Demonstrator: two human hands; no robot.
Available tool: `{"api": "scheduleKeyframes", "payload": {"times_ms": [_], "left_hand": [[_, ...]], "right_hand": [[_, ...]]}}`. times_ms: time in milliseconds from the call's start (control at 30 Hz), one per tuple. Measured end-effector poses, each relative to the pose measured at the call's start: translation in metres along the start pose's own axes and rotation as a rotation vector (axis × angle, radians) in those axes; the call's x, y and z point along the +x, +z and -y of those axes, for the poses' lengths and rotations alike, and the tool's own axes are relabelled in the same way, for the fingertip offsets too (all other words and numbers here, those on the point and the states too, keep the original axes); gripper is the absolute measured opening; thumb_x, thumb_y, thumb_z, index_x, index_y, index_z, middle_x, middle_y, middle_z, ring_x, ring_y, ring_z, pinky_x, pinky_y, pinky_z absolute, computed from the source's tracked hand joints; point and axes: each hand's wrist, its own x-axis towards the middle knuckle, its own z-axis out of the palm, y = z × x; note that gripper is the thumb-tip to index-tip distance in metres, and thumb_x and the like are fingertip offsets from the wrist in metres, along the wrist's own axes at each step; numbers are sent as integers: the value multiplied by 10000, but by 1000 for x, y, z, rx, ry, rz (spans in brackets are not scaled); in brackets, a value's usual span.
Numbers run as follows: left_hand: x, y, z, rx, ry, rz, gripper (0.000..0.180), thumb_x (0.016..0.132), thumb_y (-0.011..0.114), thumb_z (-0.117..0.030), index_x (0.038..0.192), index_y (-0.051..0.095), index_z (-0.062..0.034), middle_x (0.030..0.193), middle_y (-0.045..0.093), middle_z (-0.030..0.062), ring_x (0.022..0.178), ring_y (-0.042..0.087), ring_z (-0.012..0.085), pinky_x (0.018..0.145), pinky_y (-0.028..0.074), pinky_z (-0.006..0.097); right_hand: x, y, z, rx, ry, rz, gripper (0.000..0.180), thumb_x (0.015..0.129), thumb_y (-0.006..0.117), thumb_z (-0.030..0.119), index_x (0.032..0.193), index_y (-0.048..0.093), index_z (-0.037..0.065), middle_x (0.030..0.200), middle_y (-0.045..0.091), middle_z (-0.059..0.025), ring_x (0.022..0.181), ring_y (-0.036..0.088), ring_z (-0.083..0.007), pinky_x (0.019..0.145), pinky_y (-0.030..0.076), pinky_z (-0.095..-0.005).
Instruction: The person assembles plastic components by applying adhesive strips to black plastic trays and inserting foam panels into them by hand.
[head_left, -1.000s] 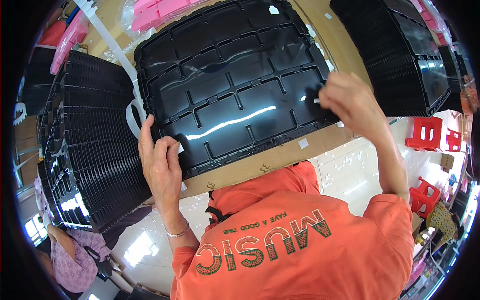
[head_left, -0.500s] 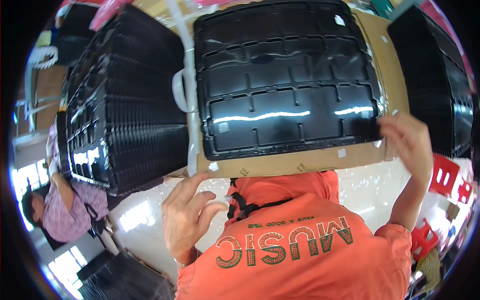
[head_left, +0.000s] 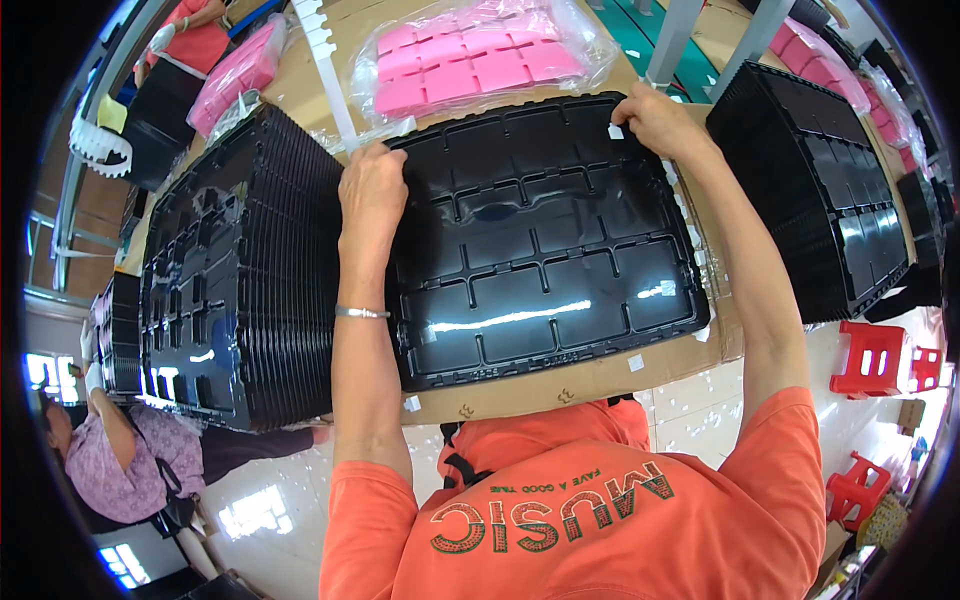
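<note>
Shiny pale floor (head_left: 690, 402) shows below the work table, w/ lots of tiny white bits on it. Two red stools (head_left: 866, 362) stand off to the R side. On the table there's brown cardboard (head_left: 530, 398), w/ a few white paper scraps (head_left: 636, 362) on its front strip. Big black tray (head_left: 540, 235) lies in the mid. of the table, over the cardboard, right in front of the person in the orange shirt (head_left: 590, 550). It's got thin grooves & bright shiny lines.

L hand (head_left: 374, 188) is at the tray's far L corner. Its fingers are curled in; can't tell if they grip the rim. Silver bracelet (head_left: 362, 313) is on that wrist. R hand (head_left: 655, 122) is at the far R corner, fingers bent & close together, tips by a small white piece (head_left: 615, 132). Can't tell if they pinch it or the rim.

Tall stack of black trays (head_left: 285, 260) is just L of the tray; another black stack (head_left: 800, 180) is on the R. Past the tray: pink pcs (head_left: 475, 60) in a clear bag. Co-worker in a purple top (head_left: 140, 465) is far L.
</note>
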Motion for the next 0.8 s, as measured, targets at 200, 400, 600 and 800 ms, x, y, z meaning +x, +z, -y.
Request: {"api": "scheduleKeyframes", "payload": {"times_ms": [200, 400, 600, 800], "left_hand": [[-16, 15, 15, -50, -116, -86, 238, 766, 574, 26, 928, 731, -53, 921, 654, 145, 919, 611, 337, 802, 502, 431], [-17, 21, 28, -255, -234, -104, 273, 766, 550, 30, 935, 735, -78, 925, 652, 150, 922, 615, 346, 820, 498, 443], [-20, 24, 27, -248, -258, -97, 275, 784, 561, 29, 956, 741, -86, 964, 648, 131, 922, 611, 330, 820, 503, 430], [-19, 12, 22, -287, -206, -129, 226, 810, 561, 25, 956, 714, -54, 937, 651, 120, 882, 628, 333, 766, 502, 429]], "right_hand": [[1, 6, 9, -39, -11, -34, 157, 845, 523, 37, 887, 668, 82, 1015, 585, -133, 994, 593, -327, 861, 467, -417], [8, 3, 9, 18, -61, -3, 89, 837, 526, 64, 816, 606, 31, 946, 581, -162, 943, 585, -351, 806, 462, -422], [1, 9, 12, -23, -54, -85, 109, 838, 517, 51, 832, 620, 19, 931, 586, -163, 933, 585, -359, 809, 458, -419], [7, 3, 5, 30, -34, 9, 161, 833, 510, 34, 896, 659, 41, 986, 594, -152, 956, 591, -344, 835, 459, -425]]}}
